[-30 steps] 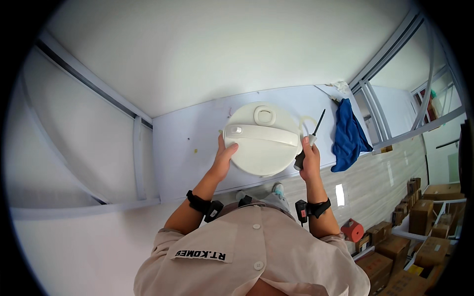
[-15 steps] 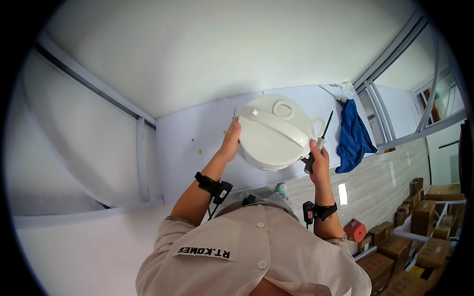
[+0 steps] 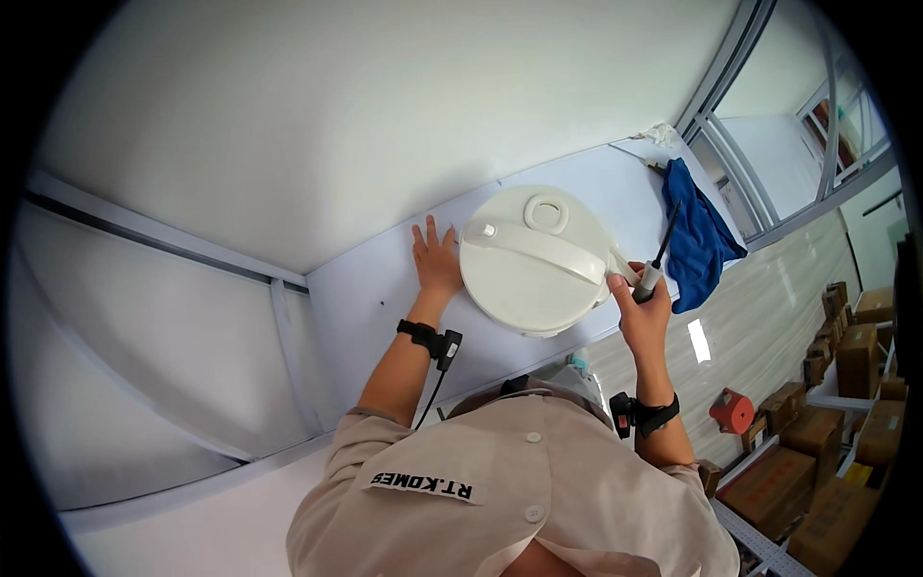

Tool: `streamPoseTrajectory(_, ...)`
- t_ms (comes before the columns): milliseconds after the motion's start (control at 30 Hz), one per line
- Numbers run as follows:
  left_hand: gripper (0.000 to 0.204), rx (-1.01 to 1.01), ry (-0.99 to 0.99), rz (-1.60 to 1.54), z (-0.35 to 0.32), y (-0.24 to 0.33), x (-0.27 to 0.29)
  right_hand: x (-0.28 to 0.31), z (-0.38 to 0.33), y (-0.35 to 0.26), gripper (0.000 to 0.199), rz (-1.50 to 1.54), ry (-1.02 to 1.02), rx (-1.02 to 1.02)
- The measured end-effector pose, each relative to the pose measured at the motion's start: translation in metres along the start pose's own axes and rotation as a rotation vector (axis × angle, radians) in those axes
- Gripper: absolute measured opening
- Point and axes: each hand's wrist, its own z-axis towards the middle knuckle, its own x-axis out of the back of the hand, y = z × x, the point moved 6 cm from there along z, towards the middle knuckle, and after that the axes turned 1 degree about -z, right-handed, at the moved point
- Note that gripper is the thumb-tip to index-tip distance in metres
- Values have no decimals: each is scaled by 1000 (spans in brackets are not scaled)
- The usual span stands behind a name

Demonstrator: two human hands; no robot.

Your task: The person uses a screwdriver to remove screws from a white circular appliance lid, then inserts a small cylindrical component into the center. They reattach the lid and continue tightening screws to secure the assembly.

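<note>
— Looking from the head, anything different?
— Yes: no longer clasping the round white cooker (image 3: 514,303) with the left hand (image 3: 438,271); resting it instead, fingers spread wide, on the worktop (image 3: 361,264) just beside.
— And on the right?
— Still gripping a screwdriver (image 3: 650,278) in the right hand (image 3: 647,313), at the cooker's right edge.
— Meaning?
— Apparently standing on the worktop, with little need of holding.

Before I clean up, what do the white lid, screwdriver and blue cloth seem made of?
White lid: probably plastic; smooth, soft sheen, moulded handle. Screwdriver: slim dark shaft suggests dull metal; grip maybe plastic or rubber. Blue cloth: matte fabric, from soft folds; fibre unclear.
</note>
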Motion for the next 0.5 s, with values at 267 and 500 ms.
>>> streamPoseTrajectory(267,74,77,41,-167,18,-1,2,-21,-22,-4,76,185,-163,139)
streamPoseTrajectory(500,44,28,190,-267,-3,-7,13,-26,-16,-10,82,180,-196,148)
